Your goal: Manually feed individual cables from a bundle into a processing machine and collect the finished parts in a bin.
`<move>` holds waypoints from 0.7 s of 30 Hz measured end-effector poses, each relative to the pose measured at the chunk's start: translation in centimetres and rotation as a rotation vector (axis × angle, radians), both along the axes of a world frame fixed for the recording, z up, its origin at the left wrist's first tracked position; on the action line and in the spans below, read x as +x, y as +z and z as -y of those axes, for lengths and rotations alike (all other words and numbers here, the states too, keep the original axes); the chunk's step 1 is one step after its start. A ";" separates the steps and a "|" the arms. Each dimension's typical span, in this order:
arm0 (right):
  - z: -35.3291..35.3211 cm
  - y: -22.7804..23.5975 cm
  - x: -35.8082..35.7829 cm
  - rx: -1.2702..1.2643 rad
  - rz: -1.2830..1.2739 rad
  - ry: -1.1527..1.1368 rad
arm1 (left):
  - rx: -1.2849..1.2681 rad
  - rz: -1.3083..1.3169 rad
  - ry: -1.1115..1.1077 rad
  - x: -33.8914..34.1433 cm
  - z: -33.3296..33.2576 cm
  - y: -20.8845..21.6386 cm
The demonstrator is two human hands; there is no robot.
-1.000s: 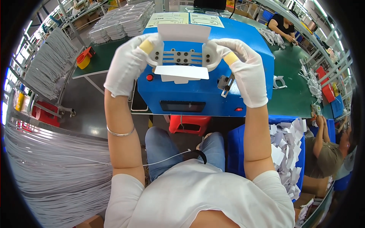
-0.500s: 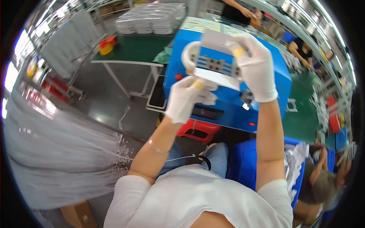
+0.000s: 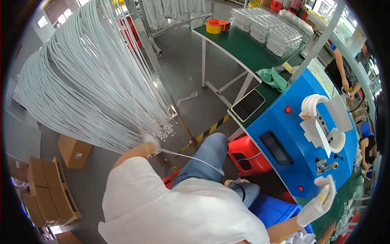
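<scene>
My left hand point(image 3: 151, 144), in a white glove, reaches out to the left. It is beside the lower ends of a thick hanging bundle of white cables point(image 3: 89, 77); motion blurs its fingers. From beside this hand a single white cable point(image 3: 191, 157) runs across my thigh. My right hand point(image 3: 319, 203), gloved with yellow tape on a finger, is raised at the front right of a blue machine point(image 3: 264, 118). Its fingers are loosely bent and apart, with nothing visible between them. On the machine sit white curved parts point(image 3: 336, 140) with pale plates, and a small metal fixture point(image 3: 323, 166).
A phone point(image 3: 248, 105) and a green cloth point(image 3: 272, 78) lie on the green table point(image 3: 231, 48), behind them stacked clear trays point(image 3: 280, 38). Under the machine is a red stool point(image 3: 254, 162), beside a blue bin point(image 3: 272, 209). Cardboard boxes point(image 3: 46, 183) stand left. Other people work at right.
The view has swung left. Both hands have left the machine's front: the left went to the hanging cables, the right moved down toward the machine's near right corner.
</scene>
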State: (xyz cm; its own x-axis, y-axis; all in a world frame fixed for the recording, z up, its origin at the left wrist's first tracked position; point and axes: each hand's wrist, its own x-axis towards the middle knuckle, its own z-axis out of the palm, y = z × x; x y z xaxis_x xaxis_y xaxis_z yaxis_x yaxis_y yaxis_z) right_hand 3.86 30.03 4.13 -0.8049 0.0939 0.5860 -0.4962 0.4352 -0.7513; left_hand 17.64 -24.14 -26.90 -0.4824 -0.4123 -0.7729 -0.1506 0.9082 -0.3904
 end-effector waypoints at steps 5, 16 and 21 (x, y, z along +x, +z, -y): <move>1.6 -2.5 1.8 0.046 0.226 -0.078 | -0.074 0.037 -0.011 6.7 2.9 3.5; 4.9 -3.8 2.7 -0.023 0.351 0.047 | 0.034 -2.461 0.556 -14.4 1.6 26.8; 3.7 -4.5 3.6 -0.072 0.407 0.015 | -0.189 -2.072 0.530 -14.6 6.6 28.2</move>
State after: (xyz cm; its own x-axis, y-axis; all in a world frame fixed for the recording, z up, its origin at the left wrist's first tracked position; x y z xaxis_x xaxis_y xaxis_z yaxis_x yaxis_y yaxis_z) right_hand 7.47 26.34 -0.38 -0.9712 0.1091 0.2120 -0.1583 0.3696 -0.9156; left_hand 3.06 -30.78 1.33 -0.2027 -0.7466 0.6337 -0.5300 0.6278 0.5701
